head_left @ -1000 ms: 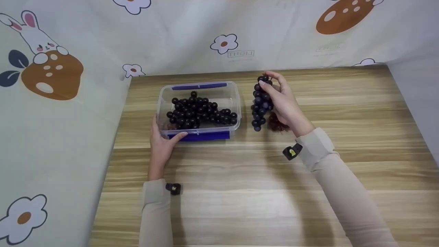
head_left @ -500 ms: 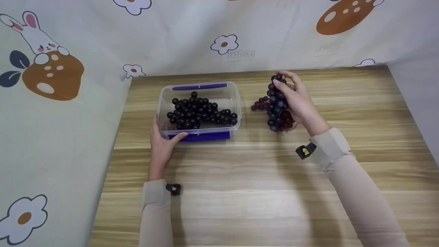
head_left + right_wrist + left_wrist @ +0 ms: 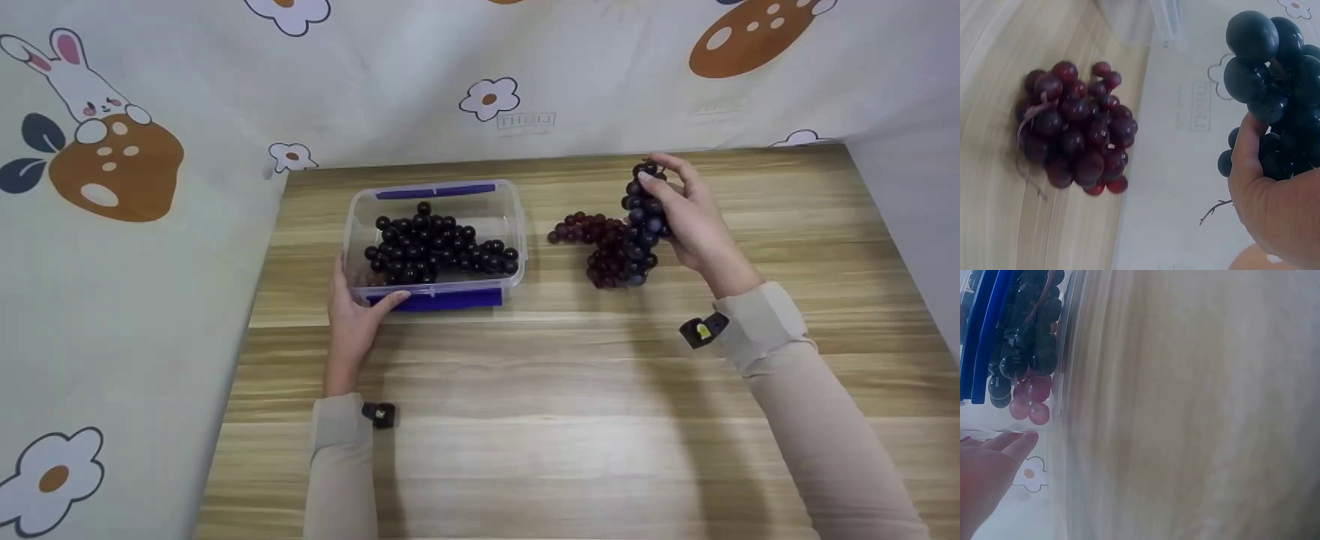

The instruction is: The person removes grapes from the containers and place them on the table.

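While right fingers point(image 3: 679, 166) pinch dark grapes point(image 3: 642, 225) partly hiding red grapes point(image 3: 606, 251), left fingers point(image 3: 341, 279) grip the box point(image 3: 450, 298).

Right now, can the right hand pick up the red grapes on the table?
Probably not yet: the right hand is holding a dark grape bunch, which partly covers the red grapes in the head view. Otherwise they lie in the open, beside the container.

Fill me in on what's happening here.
A person's right hand holds a bunch of black grapes by its upper end. The left hand rests against the near-left corner of an open clear plastic container. Inside lie more black grapes and a few reddish ones. A dark red grape bunch lies on the wood-grain table, between the container and the right hand.
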Tool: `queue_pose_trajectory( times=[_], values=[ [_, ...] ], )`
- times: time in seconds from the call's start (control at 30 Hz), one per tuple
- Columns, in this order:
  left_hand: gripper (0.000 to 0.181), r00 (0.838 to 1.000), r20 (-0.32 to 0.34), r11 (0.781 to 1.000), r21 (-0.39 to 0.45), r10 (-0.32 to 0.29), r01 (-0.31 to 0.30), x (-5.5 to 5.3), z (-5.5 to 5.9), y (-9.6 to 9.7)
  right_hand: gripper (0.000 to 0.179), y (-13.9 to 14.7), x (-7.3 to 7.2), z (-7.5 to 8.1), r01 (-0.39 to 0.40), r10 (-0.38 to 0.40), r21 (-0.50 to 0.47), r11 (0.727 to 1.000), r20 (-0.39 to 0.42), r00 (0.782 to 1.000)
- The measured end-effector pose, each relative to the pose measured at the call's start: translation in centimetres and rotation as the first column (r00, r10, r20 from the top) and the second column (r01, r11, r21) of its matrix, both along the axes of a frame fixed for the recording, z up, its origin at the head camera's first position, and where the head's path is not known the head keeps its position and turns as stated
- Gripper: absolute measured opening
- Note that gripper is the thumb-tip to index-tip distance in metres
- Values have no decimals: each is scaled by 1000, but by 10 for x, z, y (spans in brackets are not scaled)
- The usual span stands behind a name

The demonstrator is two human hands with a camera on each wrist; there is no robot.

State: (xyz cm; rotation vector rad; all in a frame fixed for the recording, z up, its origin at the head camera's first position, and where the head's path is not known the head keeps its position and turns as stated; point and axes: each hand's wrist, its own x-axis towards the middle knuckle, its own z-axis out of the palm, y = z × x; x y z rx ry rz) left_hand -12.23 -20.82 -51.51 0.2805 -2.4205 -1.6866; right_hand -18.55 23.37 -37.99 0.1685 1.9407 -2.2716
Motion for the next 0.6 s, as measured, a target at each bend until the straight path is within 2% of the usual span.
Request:
queue_pose_trajectory(
  times=[0.6],
  values=[
    [120,1000,24,1000,3,15,-15,1,1,0,38,48,5,-2,58,-59,5,998,49,997]
  ],
)
